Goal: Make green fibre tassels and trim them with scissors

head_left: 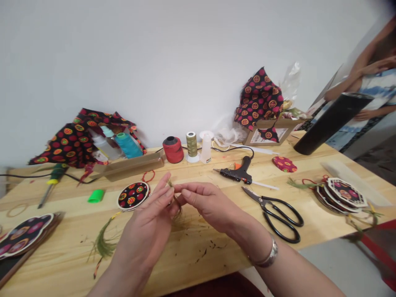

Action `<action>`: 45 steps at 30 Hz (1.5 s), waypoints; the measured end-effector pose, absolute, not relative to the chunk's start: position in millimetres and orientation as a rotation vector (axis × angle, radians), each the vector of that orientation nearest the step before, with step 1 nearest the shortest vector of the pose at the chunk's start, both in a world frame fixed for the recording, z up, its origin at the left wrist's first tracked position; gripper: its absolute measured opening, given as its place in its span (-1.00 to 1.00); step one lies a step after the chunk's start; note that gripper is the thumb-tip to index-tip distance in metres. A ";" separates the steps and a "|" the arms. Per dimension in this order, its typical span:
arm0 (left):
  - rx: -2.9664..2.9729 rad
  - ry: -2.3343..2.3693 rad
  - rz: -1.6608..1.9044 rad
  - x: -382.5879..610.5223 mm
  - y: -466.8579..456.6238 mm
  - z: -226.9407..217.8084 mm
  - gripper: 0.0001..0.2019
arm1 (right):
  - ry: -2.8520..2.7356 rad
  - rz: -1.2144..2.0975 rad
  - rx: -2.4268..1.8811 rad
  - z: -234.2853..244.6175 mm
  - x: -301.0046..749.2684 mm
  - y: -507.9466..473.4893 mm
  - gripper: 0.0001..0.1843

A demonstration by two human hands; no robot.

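The threads (177, 209) are held over the desk (176, 258), pinched in the fingertips of both the left hand (151, 222) and the right hand (213, 206). Tasselled discs (345, 193) stacked at the right can be judged done, and a tassel (105, 243) at the left looks formed, while the pinched threads seem only partly worked. The leftmost plaque (26, 235) is cut off, any join at the tassel's upper end is covered by the left hand, and any knot is hidden by fingers.

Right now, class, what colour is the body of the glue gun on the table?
The glue gun's body is black, shown best in the head view.
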State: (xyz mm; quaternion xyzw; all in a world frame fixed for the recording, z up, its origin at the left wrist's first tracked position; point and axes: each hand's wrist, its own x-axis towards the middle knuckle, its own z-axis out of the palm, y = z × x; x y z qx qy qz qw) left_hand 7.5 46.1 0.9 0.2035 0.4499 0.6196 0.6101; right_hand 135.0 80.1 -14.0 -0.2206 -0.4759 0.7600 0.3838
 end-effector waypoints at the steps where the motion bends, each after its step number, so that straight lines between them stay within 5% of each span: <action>1: 0.467 1.029 1.415 7.7 46.2 2.4 -0.77 | -1.223 1.942 -0.559 -14.0 135.5 80.0 -0.69; 6: 0.421 0.989 1.397 5.6 47.0 3.6 -0.77 | -1.417 1.804 -0.704 -13.7 135.1 79.9 -0.64; 9: 0.466 0.931 1.427 2.3 46.2 2.4 -0.91 | -1.600 1.611 -0.788 -11.4 134.4 81.1 -0.84; 12: 0.526 0.935 1.432 -0.8 44.2 3.5 -0.96 | -1.773 1.416 -0.848 -8.3 134.9 84.4 -0.81; 22: 0.595 1.028 1.530 -3.3 42.0 8.6 -0.87 | -2.319 0.277 -0.948 0.5 134.6 119.1 -0.78; 34: 0.629 0.923 1.549 -12.5 43.0 16.4 -0.82 | -2.246 -0.153 -1.031 37.4 135.0 199.1 -0.77; 45: 0.560 0.923 1.503 -20.7 38.9 6.6 -0.87 | -2.016 -0.055 -1.164 93.2 146.5 233.4 -0.78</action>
